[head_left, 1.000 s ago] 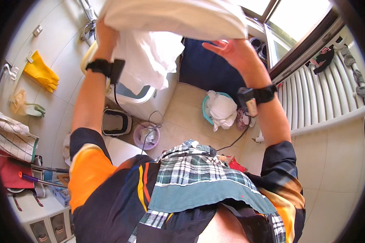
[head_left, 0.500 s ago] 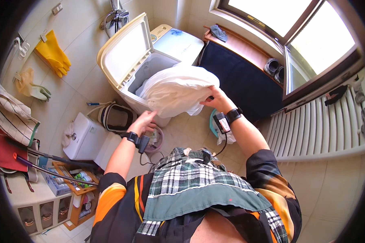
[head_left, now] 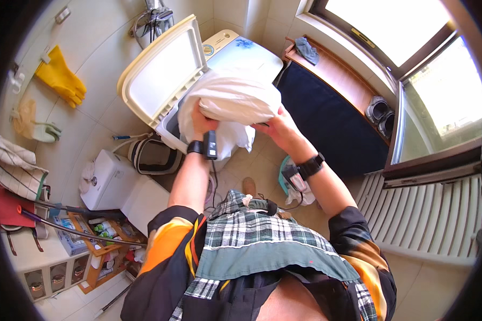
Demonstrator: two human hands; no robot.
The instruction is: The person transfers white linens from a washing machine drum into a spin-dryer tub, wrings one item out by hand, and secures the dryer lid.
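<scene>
A large bundled white cloth, perhaps a sheet, is held up at the front of a top-loading washing machine with its lid raised. Its folds cover much of the tub's opening, and a loose end hangs down the front. My left hand grips the cloth from its left side, with the fingertips hidden among the folds. On the lower right edge, my right hand is closed, thumb and fingers pinching the fabric. Both wrists carry black bands with small devices and cables.
The open lid stands at the left of the tub. Right of the machine is a dark-blue-covered cabinet beneath a window. A toilet and a basket stand at left, a teal basin on the floor.
My left hand has moved up and right from below the cloth and taken hold of it. The bundle has risen slightly and is gathered more tightly; my right hand keeps its grip.
</scene>
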